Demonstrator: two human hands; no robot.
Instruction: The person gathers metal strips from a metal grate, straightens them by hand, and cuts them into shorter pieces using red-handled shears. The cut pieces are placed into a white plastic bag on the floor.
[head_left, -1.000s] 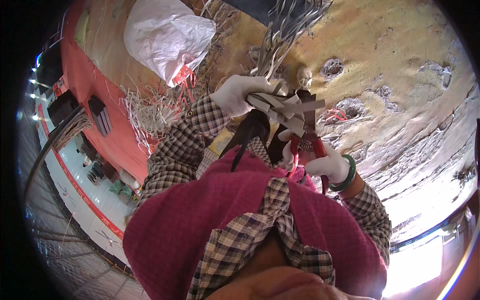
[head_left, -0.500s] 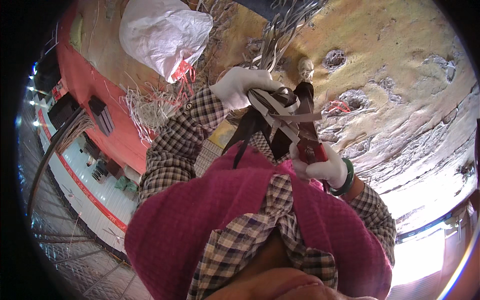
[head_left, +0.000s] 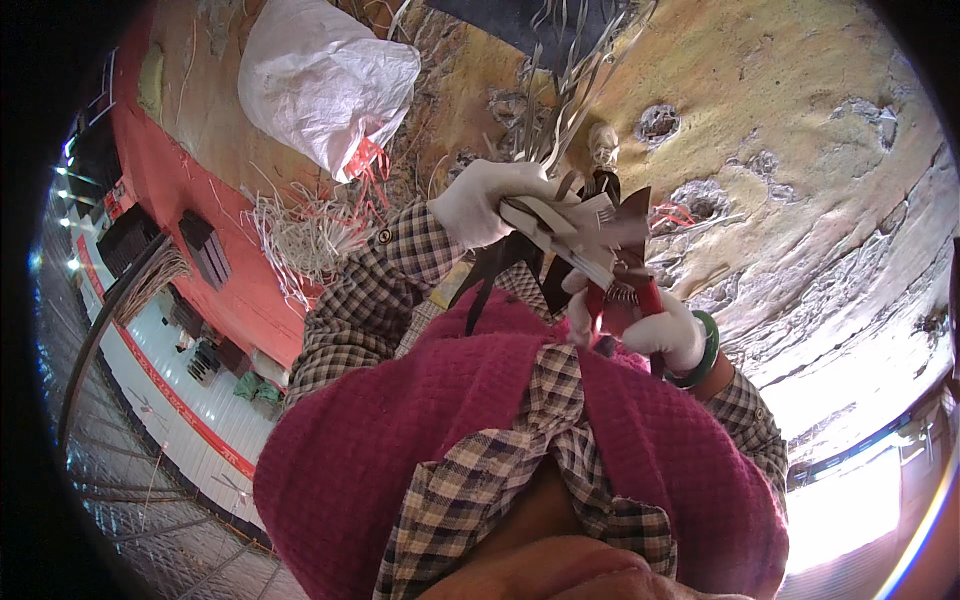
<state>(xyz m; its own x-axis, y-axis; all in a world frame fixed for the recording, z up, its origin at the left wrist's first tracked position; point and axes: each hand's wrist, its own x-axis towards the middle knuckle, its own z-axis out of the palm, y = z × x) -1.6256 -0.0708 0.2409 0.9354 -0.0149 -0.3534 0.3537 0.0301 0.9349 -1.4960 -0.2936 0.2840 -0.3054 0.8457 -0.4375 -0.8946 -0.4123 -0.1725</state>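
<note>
My left hand [head_left: 488, 203] wears a white glove and is closed around a bundle of flat grey-white strips [head_left: 560, 235]. Long loose strips [head_left: 568, 95] trail away beyond it. In my right hand [head_left: 668, 335], also gloved in white with a green bangle at the wrist, I hold spring-handled shears [head_left: 648, 298] with red grips. The handles stand spread and the blades are apart. The bundle's cut-looking ends lie right against the blades; whether they sit between them I cannot tell.
A white woven sack [head_left: 325, 85] with red mesh lies at the far left, beside a heap of pale strips [head_left: 300, 230]. The yellowish floor [head_left: 770, 90] is broken, with rough pits [head_left: 658, 124]. A dark sheet [head_left: 500, 25] lies at the far side. A red floor strip [head_left: 230, 285] runs along the left.
The shears' handles have spread and their blades have opened. The strip bundle has shifted toward the blades, its looped part now lower and flatter. My left hand has moved slightly right and nearer.
</note>
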